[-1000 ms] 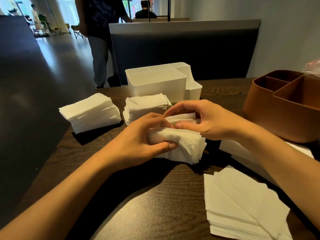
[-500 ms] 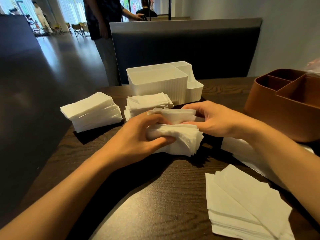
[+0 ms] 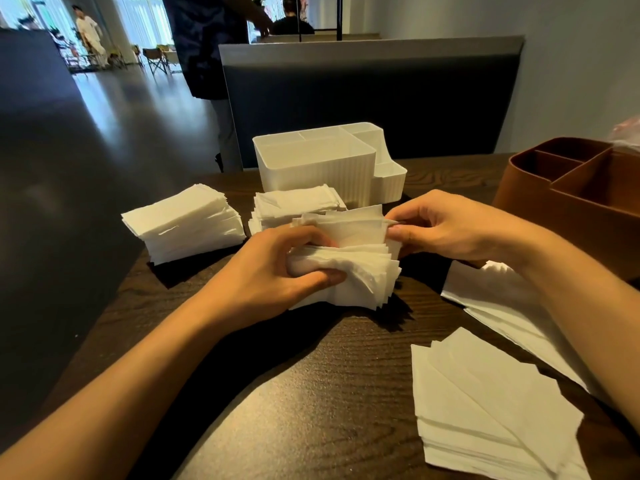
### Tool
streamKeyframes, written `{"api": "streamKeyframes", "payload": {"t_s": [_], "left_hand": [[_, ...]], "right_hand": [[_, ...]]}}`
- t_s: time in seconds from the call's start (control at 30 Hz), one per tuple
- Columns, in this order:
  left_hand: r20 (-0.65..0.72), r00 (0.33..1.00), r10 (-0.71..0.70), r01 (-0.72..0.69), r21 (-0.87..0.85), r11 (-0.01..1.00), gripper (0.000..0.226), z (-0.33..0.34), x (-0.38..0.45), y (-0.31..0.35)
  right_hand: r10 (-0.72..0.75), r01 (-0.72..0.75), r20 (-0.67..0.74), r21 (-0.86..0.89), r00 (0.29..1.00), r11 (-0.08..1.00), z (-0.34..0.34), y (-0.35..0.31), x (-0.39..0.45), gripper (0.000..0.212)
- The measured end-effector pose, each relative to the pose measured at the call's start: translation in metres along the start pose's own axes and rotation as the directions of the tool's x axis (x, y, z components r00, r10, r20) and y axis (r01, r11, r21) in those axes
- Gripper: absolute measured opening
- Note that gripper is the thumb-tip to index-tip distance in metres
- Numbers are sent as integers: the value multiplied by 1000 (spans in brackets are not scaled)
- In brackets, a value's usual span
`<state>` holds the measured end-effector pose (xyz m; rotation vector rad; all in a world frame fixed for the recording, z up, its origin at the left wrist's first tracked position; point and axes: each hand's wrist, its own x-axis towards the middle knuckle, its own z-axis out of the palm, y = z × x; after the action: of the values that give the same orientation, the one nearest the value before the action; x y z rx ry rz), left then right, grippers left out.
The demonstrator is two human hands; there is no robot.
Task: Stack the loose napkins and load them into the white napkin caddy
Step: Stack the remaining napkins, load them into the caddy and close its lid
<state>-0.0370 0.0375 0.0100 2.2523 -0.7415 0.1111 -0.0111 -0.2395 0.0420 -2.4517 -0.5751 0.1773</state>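
My left hand grips the near end of a thick bundle of white folded napkins lying on the dark wooden table. My right hand pinches the right edge of the top few napkins, lifted off the bundle. Behind them stands the white napkin caddy, its compartments showing no napkins. A second napkin stack lies just in front of the caddy, and a third stack lies at the left.
A brown divided caddy stands at the right edge. Flat unfolded napkins lie at the near right, with more sheets under my right forearm. A dark partition rises behind the table; a person stands beyond it.
My right hand has moved right and up, lifting the top napkins off the bundle by their right edge. My left hand keeps its grip. The person behind has shifted right.
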Motion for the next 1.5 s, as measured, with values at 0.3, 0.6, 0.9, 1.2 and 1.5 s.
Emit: {"api": "streamKeyframes", "payload": {"t_s": [0.3,0.6,0.9,1.2,1.5], "left_hand": [[-6,1000,9,-9,-26,1000,25,0,0,1],[37,995,92,-89,-77,993,45,1,-2,7],[71,996,54,-45,-121,992,37,1,-1,7],[29,1000,-10,13,-86,996,83,2,0,-4],[21,998,55,-53,-79,995,97,3,-1,2]], "right_hand": [[-1,-4,-187,-28,982,1000,-1,11,6,17],[-31,35,-621,-6,783,999,0,14,8,23],[-16,102,-415,186,910,977,14,1,6,16],[-20,80,-162,378,987,922,21,-1,5,18],[-29,37,-29,361,999,932,26,-2,7,26]]}}
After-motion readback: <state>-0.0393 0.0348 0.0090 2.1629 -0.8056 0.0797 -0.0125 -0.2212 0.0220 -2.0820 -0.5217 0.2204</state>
